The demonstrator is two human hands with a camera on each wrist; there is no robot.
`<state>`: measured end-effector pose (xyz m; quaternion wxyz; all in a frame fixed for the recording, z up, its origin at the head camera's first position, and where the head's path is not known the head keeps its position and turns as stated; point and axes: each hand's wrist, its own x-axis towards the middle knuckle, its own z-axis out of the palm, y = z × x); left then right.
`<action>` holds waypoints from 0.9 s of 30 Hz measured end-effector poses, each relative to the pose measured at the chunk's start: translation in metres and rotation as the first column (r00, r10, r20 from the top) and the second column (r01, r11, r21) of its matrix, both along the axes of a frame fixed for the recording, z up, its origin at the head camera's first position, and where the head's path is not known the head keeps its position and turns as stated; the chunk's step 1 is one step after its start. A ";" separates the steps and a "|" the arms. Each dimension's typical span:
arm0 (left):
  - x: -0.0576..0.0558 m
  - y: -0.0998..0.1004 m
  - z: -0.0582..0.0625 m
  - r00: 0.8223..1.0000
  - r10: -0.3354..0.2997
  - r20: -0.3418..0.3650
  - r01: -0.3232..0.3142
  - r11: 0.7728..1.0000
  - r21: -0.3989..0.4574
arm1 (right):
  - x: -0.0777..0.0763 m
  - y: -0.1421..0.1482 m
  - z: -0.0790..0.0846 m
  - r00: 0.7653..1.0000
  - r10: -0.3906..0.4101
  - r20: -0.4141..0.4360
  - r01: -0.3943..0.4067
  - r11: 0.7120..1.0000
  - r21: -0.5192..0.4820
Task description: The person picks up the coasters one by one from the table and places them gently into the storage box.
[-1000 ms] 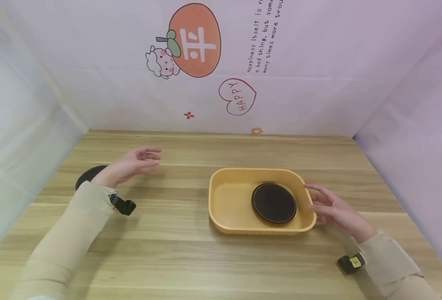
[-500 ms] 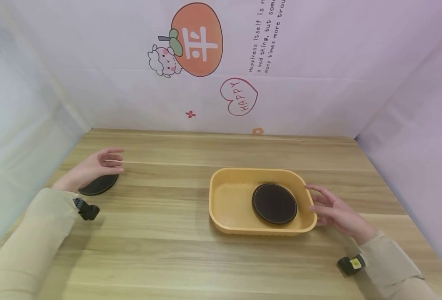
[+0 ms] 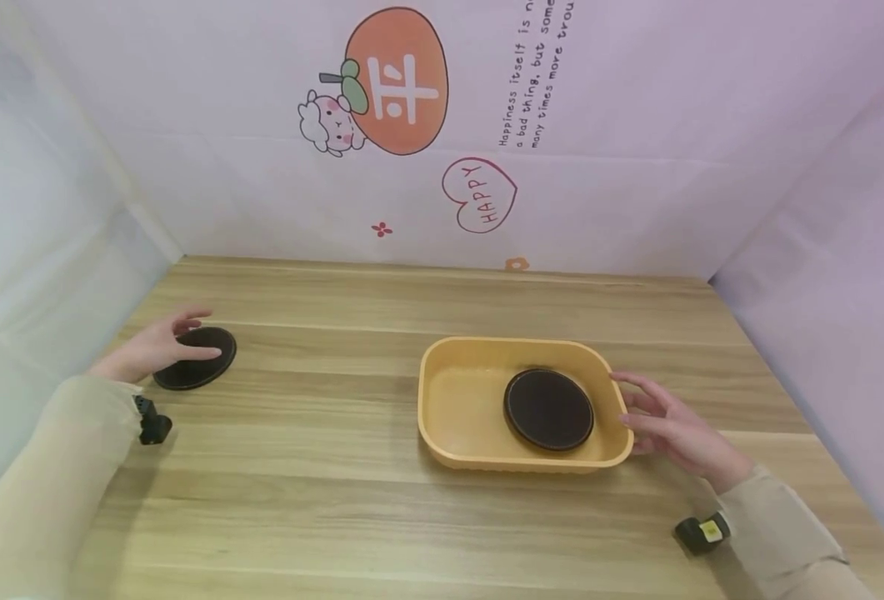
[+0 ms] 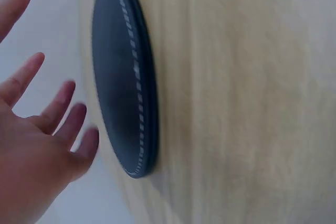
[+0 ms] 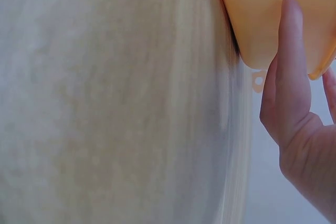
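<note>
In the head view my left hand (image 3: 158, 346) reaches over a black round coaster (image 3: 217, 335) on the left of the table, thumb and fingers spread apart. Pale stitching runs round that coaster's edge in the left wrist view, where the left fingers (image 4: 58, 103) stand off its face and hold nothing. My right hand (image 3: 677, 429) rests at the right end of a yellow rectangular bin (image 3: 456, 458). Its index fingertip is right at the rim, and a nearly straight digit lies along the outer wall in the right wrist view. A second black coaster (image 3: 548, 408) lies inside the bin, towards its right end.
The wood-grain table (image 3: 299, 500) is bounded by a printed white cloth (image 3: 614, 208) at the back and plain cloth at both sides. Small black cameras (image 3: 700, 533) are strapped at both wrists.
My left hand has moved left and back, then lowered over the left coaster, uncovering more of it. The right hand, the bin and the coaster inside it have stayed in place.
</note>
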<state>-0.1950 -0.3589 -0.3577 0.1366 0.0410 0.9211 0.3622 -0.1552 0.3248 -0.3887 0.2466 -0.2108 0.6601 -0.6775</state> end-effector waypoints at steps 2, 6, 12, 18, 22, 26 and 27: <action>-0.001 -0.001 -0.002 1.000 -0.019 0.017 0.020 0.999 -0.049 | 0.000 0.000 0.000 1.000 0.002 0.007 -0.002 1.000 -0.003; -0.001 -0.005 -0.005 0.996 -0.054 0.065 0.065 0.982 -0.176 | 0.000 -0.001 0.001 1.000 0.010 0.012 -0.010 1.000 -0.014; -0.003 -0.008 -0.009 0.991 -0.099 0.093 0.120 0.958 -0.259 | 0.001 -0.001 0.002 1.000 0.008 0.002 -0.008 1.000 -0.013; -0.004 -0.010 -0.012 0.994 -0.109 0.024 0.111 0.941 -0.319 | -0.001 0.000 0.002 1.000 0.014 -0.004 -0.014 0.999 -0.029; -0.003 -0.011 -0.016 0.994 -0.109 -0.020 0.095 0.930 -0.354 | -0.002 0.001 0.002 1.000 0.006 -0.008 -0.006 1.000 -0.013; -0.002 -0.012 -0.019 0.995 -0.090 -0.044 0.068 0.928 -0.365 | -0.002 0.001 0.001 1.000 0.001 -0.001 -0.001 1.000 0.008; -0.002 -0.012 -0.019 0.996 -0.081 -0.048 0.058 0.929 -0.366 | -0.003 0.000 0.000 1.000 -0.002 0.000 0.002 1.000 0.011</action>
